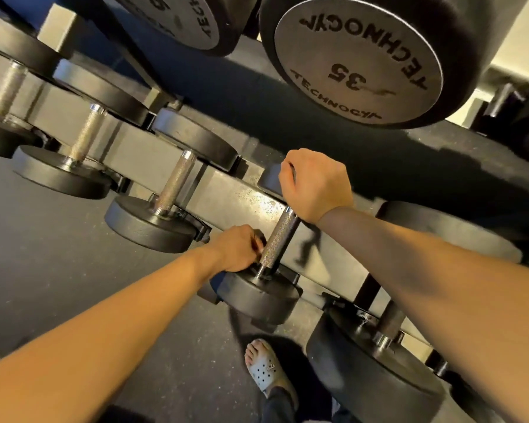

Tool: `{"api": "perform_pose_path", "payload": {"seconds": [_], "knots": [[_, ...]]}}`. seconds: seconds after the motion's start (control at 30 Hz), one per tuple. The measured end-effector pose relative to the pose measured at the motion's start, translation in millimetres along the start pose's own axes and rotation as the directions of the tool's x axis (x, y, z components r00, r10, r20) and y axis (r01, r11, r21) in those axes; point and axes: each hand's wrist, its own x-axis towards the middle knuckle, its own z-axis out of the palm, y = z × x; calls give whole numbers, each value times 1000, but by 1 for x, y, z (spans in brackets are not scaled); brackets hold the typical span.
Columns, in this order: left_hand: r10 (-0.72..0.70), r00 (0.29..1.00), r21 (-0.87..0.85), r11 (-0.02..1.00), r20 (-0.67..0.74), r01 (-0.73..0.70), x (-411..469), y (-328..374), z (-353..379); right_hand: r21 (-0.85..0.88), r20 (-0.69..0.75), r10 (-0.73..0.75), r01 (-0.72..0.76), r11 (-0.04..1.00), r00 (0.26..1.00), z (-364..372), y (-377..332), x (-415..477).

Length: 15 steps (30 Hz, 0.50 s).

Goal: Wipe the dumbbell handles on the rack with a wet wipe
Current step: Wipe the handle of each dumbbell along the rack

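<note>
dumbbell rack (226,190), right hand (315,184) gripping handle (280,236)

A dark grey speckled rubber floor (58,239) spread below. At the upper right a pale cream wall (519,41) caught warm yellowish light, beside a dark blue surface (226,83).

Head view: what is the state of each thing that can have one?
Right hand: grips the far end of the dumbbell handle.
Left hand: fingers curled at the handle's near end; its hold is unclear.
Dumbbell handle: resting in the rack, middle bare.
35 dumbbell: racked on the tier above.
Wet wipe: not visible.
</note>
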Motion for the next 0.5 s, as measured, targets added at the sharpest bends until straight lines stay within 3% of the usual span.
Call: {"api": "perform_pose_path", "payload": {"seconds": [0.07,0.13,0.17,0.23,0.27,0.3,0.33,0.4,0.43,0.5], "knots": [[-27,999,32,999,-31,28,-1,0,-1,0,25,12,-12,1000,1000,-1,1,2],[-95,988,-246,967,-122,62,1,5,-5,-5,34,19,-19,1000,999,-1,1,3],[-147,978,-476,878,-151,58,2,10,-7,-6,36,23,-22,1000,999,-1,1,3],[-206,968,-831,557,-143,-4,-2,26,-8,-2,38,30,-30,1000,999,-1,0,2],[-200,967,-891,451,-160,-54,-3,33,-6,4,30,28,-29,1000,999,0,0,2],[-186,959,-889,443,-215,-114,-3,39,-1,9,17,26,-26,1000,1000,0,0,2],[-152,941,-833,523,-302,-183,-1,41,6,6,7,25,-25,1000,1000,1,0,1],[6,886,-549,783,-464,-293,-3,40,20,1,-11,26,-26,1000,1000,2,-1,1],[106,864,-355,882,-492,-310,-7,37,25,-1,-18,25,-25,1000,1000,2,-1,1],[249,864,23,964,-437,-267,-18,31,27,10,-21,24,-24,1000,999,2,-1,1]]}}
